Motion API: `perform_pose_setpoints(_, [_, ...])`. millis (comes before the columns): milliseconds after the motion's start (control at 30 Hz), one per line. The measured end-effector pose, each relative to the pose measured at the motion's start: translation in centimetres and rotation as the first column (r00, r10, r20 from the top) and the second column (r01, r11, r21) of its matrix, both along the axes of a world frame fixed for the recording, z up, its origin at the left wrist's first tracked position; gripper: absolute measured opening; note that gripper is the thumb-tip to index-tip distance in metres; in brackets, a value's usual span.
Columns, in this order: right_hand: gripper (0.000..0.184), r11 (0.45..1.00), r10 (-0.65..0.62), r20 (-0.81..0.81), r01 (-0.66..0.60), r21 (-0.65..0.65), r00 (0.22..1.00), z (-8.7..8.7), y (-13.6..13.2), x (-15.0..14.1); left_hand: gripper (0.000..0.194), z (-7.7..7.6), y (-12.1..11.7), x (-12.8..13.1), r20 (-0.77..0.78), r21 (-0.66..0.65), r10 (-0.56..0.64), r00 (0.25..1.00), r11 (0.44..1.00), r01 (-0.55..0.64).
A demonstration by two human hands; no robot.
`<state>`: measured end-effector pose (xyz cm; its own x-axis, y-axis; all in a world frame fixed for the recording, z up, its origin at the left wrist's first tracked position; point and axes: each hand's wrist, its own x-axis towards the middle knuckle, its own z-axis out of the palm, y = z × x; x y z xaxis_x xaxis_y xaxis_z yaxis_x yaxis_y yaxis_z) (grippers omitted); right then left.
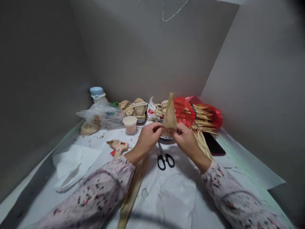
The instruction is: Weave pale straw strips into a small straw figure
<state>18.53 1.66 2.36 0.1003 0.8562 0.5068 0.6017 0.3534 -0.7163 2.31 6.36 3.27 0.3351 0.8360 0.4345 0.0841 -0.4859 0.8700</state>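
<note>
Between my two hands a dried tan leaf piece (170, 114) stands upright, broad at its base and narrowing to a tip. My left hand (149, 136) pinches its lower left edge, while my right hand (186, 138) grips the lower right edge. Partly hidden behind the hands is a round metal bowl (167, 140). Black-handled scissors (165, 161) lie just below the hands, blades pointing away. A long tan leaf strip (134, 187) runs under my left forearm toward the near edge.
At left are a glue gun (118, 146), a paper cup (130, 124), a clear plastic bag (105, 113) and a blue-lidded bottle (97, 93). Woven pieces (139, 108) stand behind. Right, a red bag (184, 109) holds straw bundles (202, 114) near a phone (214, 144). Grey walls enclose the table.
</note>
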Motion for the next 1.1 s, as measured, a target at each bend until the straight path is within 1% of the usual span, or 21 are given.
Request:
perform_pose_setpoints(67, [0.019, 0.980, -0.137, 0.121, 0.117, 0.161, 0.983, 1.1, 2.2, 1.3, 0.021, 0.8, 2.2, 1.3, -0.027, 0.182, 0.029, 0.999, 0.983, -0.024])
perform_pose_setpoints(133, [0.018, 0.986, -0.133, 0.199, 0.109, 0.128, 0.971, 1.5, 4.4, 2.4, 0.021, 1.0, 4.3, 2.4, -0.117, 0.262, 0.091, 0.989, 0.963, -0.058])
perform_pose_setpoints(200, [0.026, 0.983, -0.133, 0.147, 0.111, 0.145, 0.980, 1.3, 6.2, 3.2, 0.023, 0.6, 5.9, 3.0, -0.239, 0.250, 0.151, 0.959, 0.964, -0.090])
perform_pose_setpoints(267, [0.035, 0.993, 0.005, 0.072, -0.014, 0.114, 0.997, 0.8, 7.4, 3.6, 0.026, 0.0, 6.8, 3.2, -0.267, 0.235, 0.161, 0.950, 0.967, -0.098])
perform_pose_setpoints(333, [0.031, 0.994, 0.111, 0.018, -0.112, 0.015, 0.994, 0.3, 8.1, 3.9, 0.028, -0.5, 7.2, 3.0, -0.303, 0.209, 0.145, 0.942, 0.974, -0.083])
perform_pose_setpoints(400, [0.026, 1.000, 0.020, 0.030, -0.019, -0.011, 0.999, 0.0, 8.4, 4.1, 0.028, -0.7, 7.2, 2.8, -0.334, 0.190, 0.153, 0.930, 0.977, -0.093])
perform_pose_setpoints(467, [0.032, 0.993, -0.097, 0.063, 0.093, 0.067, 0.993, -0.1, 8.4, 4.1, 0.028, -0.6, 7.2, 2.7, -0.349, 0.186, 0.188, 0.918, 0.974, -0.129])
perform_pose_setpoints(500, [0.040, 0.993, -0.086, 0.070, 0.079, 0.093, 0.994, 0.0, 8.4, 4.0, 0.028, -0.6, 7.2, 2.7, -0.355, 0.188, 0.206, 0.912, 0.971, -0.146])
perform_pose_setpoints(533, [0.048, 0.996, -0.020, 0.065, 0.014, 0.089, 0.998, 0.1, 8.3, 3.8, 0.029, -0.5, 7.3, 2.8, -0.360, 0.190, 0.217, 0.908, 0.969, -0.156])
perform_pose_setpoints(567, [0.048, 0.996, 0.060, 0.054, -0.064, 0.067, 0.997, 0.3, 8.2, 3.6, 0.028, -0.5, 7.3, 2.9, -0.365, 0.193, 0.219, 0.905, 0.969, -0.157])
perform_pose_setpoints(600, [0.043, 0.992, 0.113, 0.040, -0.115, 0.045, 0.993, 0.4, 8.2, 3.3, 0.028, -0.5, 7.4, 3.0, -0.374, 0.195, 0.218, 0.901, 0.969, -0.154])
perform_pose_setpoints(633, [0.034, 0.994, 0.103, 0.021, -0.104, 0.039, 0.994, 0.6, 8.1, 3.2, 0.027, -0.6, 7.5, 3.1, -0.384, 0.197, 0.217, 0.897, 0.969, -0.150])
perform_pose_setpoints(667, [0.029, 0.998, 0.034, -0.012, -0.033, 0.047, 0.999, 0.8, 8.0, 3.0, 0.026, -0.6, 7.6, 3.1, -0.393, 0.200, 0.222, 0.892, 0.968, -0.153])
perform_pose_setpoints(733, [0.030, 0.995, -0.094, -0.139, 0.098, 0.018, 0.986, 1.1, 7.8, 2.9, 0.023, -0.6, 7.7, 3.2, -0.403, 0.205, 0.246, 0.882, 0.963, -0.174])
perform_pose_setpoints(767, [0.034, 0.995, -0.095, -0.220, 0.091, -0.028, 0.971, 1.3, 7.7, 2.7, 0.022, -0.6, 7.7, 3.2, -0.403, 0.207, 0.260, 0.877, 0.960, -0.189])
perform_pose_setpoints(833, [0.045, 0.993, 0.022, -0.352, -0.060, -0.099, 0.936, 1.5, 7.6, 2.3, 0.020, -0.6, 7.6, 3.3, -0.396, 0.209, 0.269, 0.878, 0.957, -0.199])
perform_pose_setpoints(867, [0.047, 0.985, 0.086, -0.377, -0.135, -0.105, 0.922, 1.5, 7.6, 2.1, 0.019, -0.7, 7.6, 3.4, -0.391, 0.208, 0.261, 0.883, 0.959, -0.192])
perform_pose_setpoints(900, [0.044, 0.982, 0.121, -0.365, -0.165, -0.093, 0.923, 1.6, 7.6, 1.9, 0.018, -0.7, 7.5, 3.6, -0.384, 0.206, 0.248, 0.890, 0.962, -0.179])
perform_pose_setpoints(933, [0.038, 0.986, 0.118, -0.327, -0.149, -0.073, 0.938, 1.8, 7.7, 1.9, 0.018, -0.8, 7.5, 3.8, -0.376, 0.203, 0.229, 0.898, 0.966, -0.161])
perform_pose_setpoints(1033, [0.024, 0.999, 0.046, -0.218, -0.046, 0.005, 0.975, 2.9, 8.1, 2.6, 0.016, -1.2, 7.8, 4.0, -0.351, 0.174, 0.166, 0.921, 0.979, -0.110])
perform_pose_setpoints(1100, [0.024, 0.988, -0.016, -0.263, 0.055, 0.141, 0.965, 4.0, 8.1, 3.6, 0.009, -1.6, 8.2, 3.7, -0.337, 0.140, 0.137, 0.931, 0.986, -0.095])
